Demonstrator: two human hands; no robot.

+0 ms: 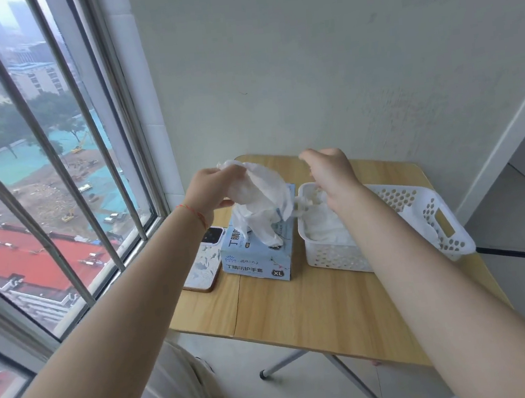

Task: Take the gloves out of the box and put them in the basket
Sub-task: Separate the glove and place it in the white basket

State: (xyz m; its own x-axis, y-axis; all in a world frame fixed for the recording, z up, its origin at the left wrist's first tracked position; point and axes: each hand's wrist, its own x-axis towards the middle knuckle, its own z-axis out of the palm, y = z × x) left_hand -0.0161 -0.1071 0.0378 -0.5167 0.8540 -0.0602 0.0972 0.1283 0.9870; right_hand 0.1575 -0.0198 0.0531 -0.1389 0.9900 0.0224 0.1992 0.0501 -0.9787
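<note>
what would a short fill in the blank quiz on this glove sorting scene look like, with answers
1. The left hand grips a white ____ above the blue box.
2. The right hand hovers over the white ____, which holds gloves.
3. The phone lies to the ____ of the box.

Answers: glove; basket; left

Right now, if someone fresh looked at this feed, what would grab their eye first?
First, the left hand gripping a crumpled white glove that hangs over the blue glove box at the table's middle. Next, the right hand poised over the white perforated basket on the right, which already holds white gloves. A phone lies left of the box, by the barred window.
</note>
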